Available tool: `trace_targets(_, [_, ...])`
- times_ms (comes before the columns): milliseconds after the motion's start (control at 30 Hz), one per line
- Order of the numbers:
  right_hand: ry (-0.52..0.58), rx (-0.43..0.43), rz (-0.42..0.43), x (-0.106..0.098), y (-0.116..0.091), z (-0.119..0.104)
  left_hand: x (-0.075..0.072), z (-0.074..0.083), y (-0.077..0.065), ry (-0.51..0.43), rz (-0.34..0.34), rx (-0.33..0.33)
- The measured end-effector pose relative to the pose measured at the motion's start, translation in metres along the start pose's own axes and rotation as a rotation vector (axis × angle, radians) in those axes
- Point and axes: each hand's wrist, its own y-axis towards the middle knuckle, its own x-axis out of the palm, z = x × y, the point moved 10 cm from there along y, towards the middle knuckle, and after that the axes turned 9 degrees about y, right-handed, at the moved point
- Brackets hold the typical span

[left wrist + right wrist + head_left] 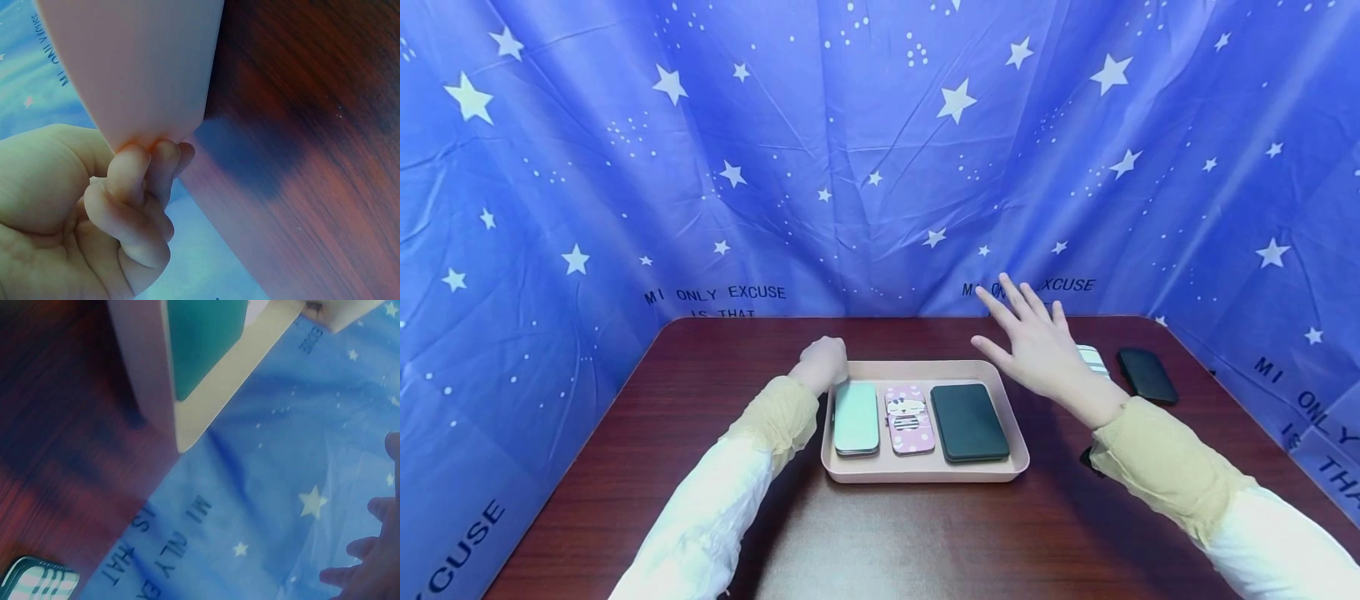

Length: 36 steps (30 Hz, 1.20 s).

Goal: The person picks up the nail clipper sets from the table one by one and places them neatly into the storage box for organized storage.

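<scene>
A pale pink tray (925, 477) rests on the table and holds a mint green case (857, 417), a pink case with a cat picture (911, 419) and a dark green case (970, 422), side by side. My left hand (823, 363) is at the tray's far left corner. In the left wrist view, its curled fingers (128, 169) and thumb pinch the tray's edge. My right hand (1036, 346) is raised beyond the tray's right side, fingers spread, holding nothing.
Behind my right hand lies a striped case (1093, 359), partly hidden, with a black case (1147, 376) to its right. Some dark object (1091, 462) peeks out under my right sleeve. A blue star-patterned curtain (850, 167) hangs around the dark red wooden table (850, 542).
</scene>
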Motion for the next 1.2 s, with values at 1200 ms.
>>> trace_targets(1200, [0.070, 0.252, -0.019, 0.002, -0.003, 0.117, 0.000, 0.000, -0.001, -0.011, -0.014, -0.003])
